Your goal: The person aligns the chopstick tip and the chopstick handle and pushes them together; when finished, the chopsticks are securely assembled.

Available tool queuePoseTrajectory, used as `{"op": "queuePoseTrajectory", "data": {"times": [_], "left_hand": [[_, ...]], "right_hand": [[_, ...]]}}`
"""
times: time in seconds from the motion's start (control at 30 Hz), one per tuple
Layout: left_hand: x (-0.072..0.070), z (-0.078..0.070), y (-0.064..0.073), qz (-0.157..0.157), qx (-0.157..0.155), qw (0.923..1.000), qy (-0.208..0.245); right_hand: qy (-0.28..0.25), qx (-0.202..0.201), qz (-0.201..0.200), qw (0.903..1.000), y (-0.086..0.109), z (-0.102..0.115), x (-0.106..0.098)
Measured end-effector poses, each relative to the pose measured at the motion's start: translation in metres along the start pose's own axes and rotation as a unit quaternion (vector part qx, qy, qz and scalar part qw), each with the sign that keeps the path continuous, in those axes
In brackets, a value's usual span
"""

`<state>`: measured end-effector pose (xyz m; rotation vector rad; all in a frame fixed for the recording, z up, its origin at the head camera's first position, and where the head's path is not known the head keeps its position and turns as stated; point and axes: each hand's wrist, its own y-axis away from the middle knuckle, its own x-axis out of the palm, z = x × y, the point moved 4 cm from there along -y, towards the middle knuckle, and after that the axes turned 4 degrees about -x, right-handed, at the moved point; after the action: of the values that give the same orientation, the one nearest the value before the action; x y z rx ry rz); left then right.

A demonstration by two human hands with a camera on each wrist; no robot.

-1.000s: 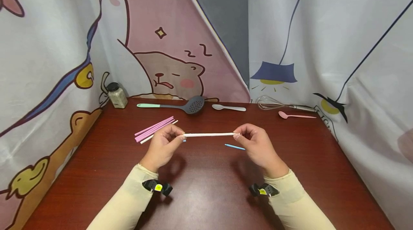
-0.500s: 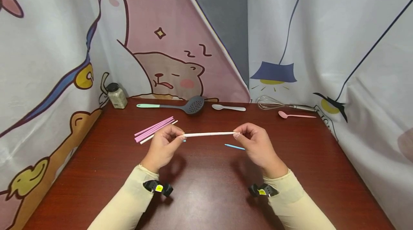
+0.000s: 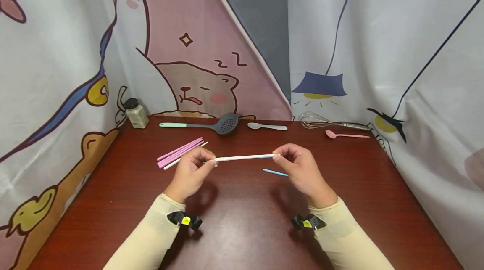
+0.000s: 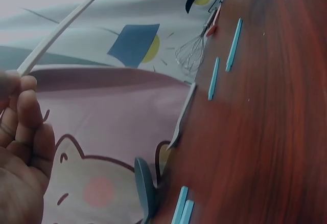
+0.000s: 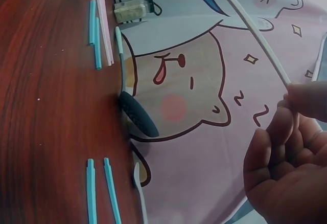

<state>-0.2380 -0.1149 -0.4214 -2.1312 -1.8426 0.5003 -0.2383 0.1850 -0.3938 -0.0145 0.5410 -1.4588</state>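
Observation:
A thin white stick [image 3: 242, 157] is stretched level between my two hands over the table. My left hand [image 3: 193, 172] pinches its left end between thumb and fingertips. At the other end, my right hand [image 3: 301, 174] holds it in the same pinch. The left wrist view shows the white stick [image 4: 62, 25] running up from the near fingers to the far hand. Under and behind my right hand lies a blue stick [image 3: 274, 172], and a second blue stick [image 4: 213, 78] lies beside it. More blue sticks [image 5: 92, 22] lie near my left hand, mostly hidden in the head view.
Several pink sticks [image 3: 179, 152] and a white stick [image 3: 172, 163] lie left of centre. Along the back edge are a jar [image 3: 137, 114], a slotted spoon [image 3: 227, 124], a white spoon [image 3: 266, 126], a whisk [image 3: 317, 122] and a pink spoon [image 3: 331, 134]. Printed curtains surround the table.
The right end of the held white stick has risen slightly, and a bit of blue stick now shows beneath it. Both hands keep their pinch in almost the same place.

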Motion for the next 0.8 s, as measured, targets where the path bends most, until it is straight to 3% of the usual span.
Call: {"op": "queuePoseTrajectory", "data": {"times": [0.2,0.5,0.8], "left_hand": [[-0.015,0.01,-0.004,0.001,-0.011,0.9998,-0.018],[-0.058,0.042,-0.007,-0.06,-0.066,0.9948,-0.049],[-0.075,0.043,-0.005,-0.117,-0.092,0.9876,-0.051]], "right_hand": [[0.004,0.016,-0.009,0.9998,-0.002,-0.008,0.002],[-0.006,0.037,-0.024,0.999,-0.005,-0.018,0.0],[-0.01,0.04,-0.034,0.9986,-0.008,-0.024,-0.004]]}}
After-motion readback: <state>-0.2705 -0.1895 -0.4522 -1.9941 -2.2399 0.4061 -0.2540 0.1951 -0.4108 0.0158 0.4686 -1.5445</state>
